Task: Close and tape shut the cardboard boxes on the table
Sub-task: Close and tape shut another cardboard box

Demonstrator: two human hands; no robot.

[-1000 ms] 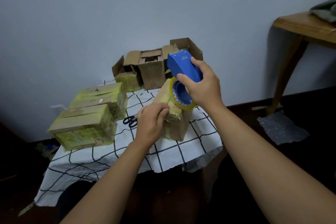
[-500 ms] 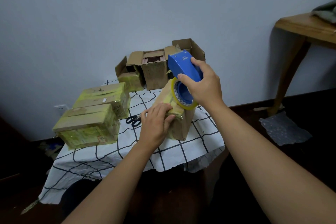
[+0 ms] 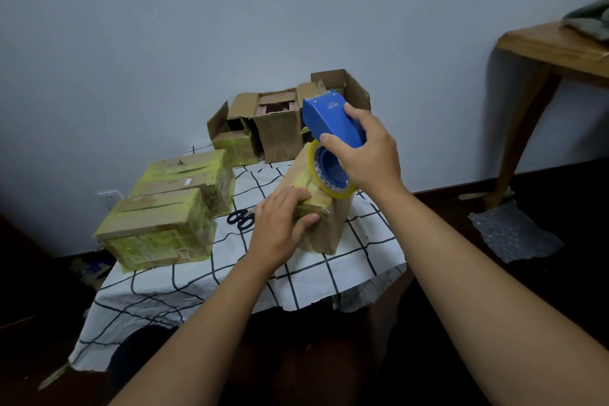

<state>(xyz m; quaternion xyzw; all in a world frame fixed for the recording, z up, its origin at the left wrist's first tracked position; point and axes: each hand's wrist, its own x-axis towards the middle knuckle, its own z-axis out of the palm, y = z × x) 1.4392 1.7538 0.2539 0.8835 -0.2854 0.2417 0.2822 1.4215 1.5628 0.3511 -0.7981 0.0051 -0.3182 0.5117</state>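
Note:
A tall brown cardboard box [image 3: 331,227] stands tilted on the checked tablecloth [image 3: 316,277], its top crossed by yellowish tape. My left hand [image 3: 280,227] lies over the box's near top corner, fingers flat on the tape and thumb against the side. My right hand [image 3: 365,155] grips a blue tape dispenser [image 3: 333,128] whose yellow-edged roll [image 3: 324,176] rests on the box's top. Two taped boxes [image 3: 164,224] sit at the left, one behind the other. Three open boxes [image 3: 280,128] stand at the back against the wall.
Black scissors [image 3: 242,218] lie on the cloth between the taped boxes and my left hand. A wooden table [image 3: 553,49] with a grey cloth stands at the right. A sheet of bubble wrap [image 3: 514,231] lies on the dark floor beneath it.
My left hand has flattened out from a curled grip and now presses over the box's top corner. The dispenser has stayed at the box's top.

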